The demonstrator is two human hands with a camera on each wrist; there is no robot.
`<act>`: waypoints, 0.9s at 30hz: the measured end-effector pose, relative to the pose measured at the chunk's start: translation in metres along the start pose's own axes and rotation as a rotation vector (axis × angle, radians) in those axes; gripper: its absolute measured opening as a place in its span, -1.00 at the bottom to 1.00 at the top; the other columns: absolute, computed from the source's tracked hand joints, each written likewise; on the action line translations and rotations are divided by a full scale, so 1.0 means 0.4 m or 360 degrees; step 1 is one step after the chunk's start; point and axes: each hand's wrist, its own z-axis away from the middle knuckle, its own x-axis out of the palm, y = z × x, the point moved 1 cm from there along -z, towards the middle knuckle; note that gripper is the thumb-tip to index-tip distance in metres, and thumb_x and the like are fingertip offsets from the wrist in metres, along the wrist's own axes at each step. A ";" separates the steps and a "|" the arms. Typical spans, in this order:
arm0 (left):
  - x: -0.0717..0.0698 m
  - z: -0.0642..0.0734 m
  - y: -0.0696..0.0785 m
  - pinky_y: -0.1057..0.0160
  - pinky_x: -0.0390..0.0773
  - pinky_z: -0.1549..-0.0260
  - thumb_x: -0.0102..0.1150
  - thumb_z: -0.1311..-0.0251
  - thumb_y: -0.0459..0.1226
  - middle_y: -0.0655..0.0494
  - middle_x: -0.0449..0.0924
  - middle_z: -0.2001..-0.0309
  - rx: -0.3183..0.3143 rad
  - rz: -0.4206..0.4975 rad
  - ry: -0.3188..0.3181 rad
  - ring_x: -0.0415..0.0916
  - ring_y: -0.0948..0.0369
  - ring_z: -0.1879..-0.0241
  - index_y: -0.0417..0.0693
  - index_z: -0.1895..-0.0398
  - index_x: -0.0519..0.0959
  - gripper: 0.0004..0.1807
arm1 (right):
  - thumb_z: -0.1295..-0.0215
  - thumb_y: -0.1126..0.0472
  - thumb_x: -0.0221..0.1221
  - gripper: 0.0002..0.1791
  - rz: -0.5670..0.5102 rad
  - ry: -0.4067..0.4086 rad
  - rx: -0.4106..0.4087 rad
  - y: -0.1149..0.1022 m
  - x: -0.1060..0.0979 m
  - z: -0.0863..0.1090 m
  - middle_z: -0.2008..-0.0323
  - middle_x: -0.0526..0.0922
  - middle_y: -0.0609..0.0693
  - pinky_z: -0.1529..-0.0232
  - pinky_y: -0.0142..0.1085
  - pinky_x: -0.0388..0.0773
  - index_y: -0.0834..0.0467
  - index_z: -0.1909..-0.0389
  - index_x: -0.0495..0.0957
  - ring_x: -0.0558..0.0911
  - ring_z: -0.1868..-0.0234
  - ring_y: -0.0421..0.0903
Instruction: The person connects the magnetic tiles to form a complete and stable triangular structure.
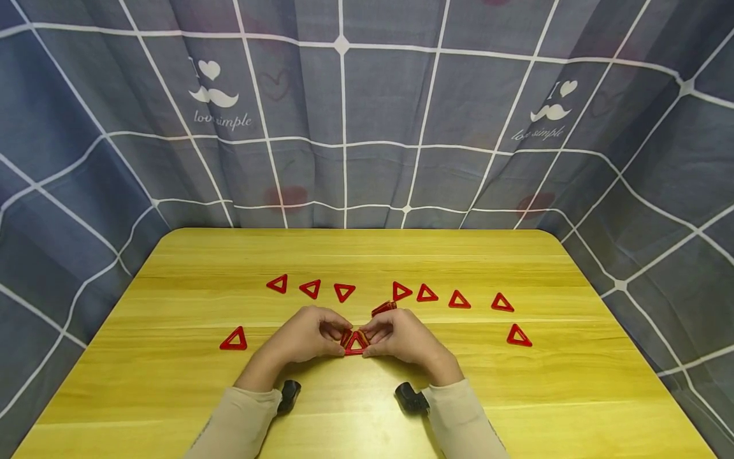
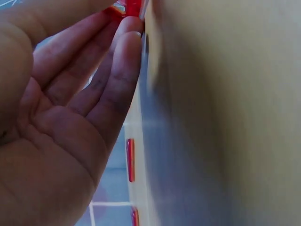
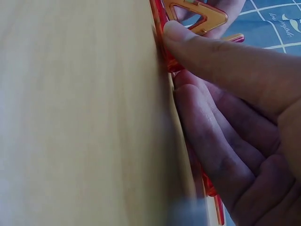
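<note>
A small cluster of hollow red triangle tiles (image 1: 354, 352) stands at the middle of the table, some tilted against each other. From the left side, my left hand (image 1: 309, 333) pinches the cluster between thumb and fingers. My right hand (image 1: 406, 336) pinches it from the opposite side. In the right wrist view, the thumb presses a red tile edge low against the tabletop, with an orange-tinted triangle tile (image 3: 217, 18) beside it. Only a bit of red tile (image 2: 133, 6) shows at the left fingertips in the left wrist view. Fingers hide much of the cluster.
Behind my right hand lies a small red stack of tiles (image 1: 383, 308). Several loose red triangles (image 1: 345, 300) form a row farther back. One triangle (image 1: 234, 347) lies at left, another (image 1: 518, 342) at right. A checked curtain (image 1: 378, 95) hangs behind the wooden table (image 1: 367, 248).
</note>
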 end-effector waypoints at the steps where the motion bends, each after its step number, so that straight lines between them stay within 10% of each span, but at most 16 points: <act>1: 0.002 0.000 0.001 0.26 0.62 0.25 0.55 0.03 -0.43 0.10 0.71 0.25 -0.0006 0.0005 -0.0014 0.63 0.16 0.26 -0.19 0.07 0.73 -0.62 | -0.01 0.32 0.54 -0.69 0.0004 0.0000 -0.0003 0.000 0.001 0.000 0.36 0.71 -0.10 0.26 -0.33 0.64 0.20 0.18 0.74 0.71 0.33 -0.16; 27: 0.013 -0.004 0.010 0.19 0.59 0.15 0.49 -0.06 -0.42 0.12 0.64 0.13 -0.0021 -0.0090 -0.0095 0.57 0.16 0.15 -0.19 -0.12 0.64 -0.51 | -0.05 0.28 0.53 -0.83 0.0214 0.0036 -0.0134 -0.018 0.004 0.001 0.45 0.69 -0.21 0.35 -0.33 0.59 0.12 0.33 0.76 0.64 0.42 -0.26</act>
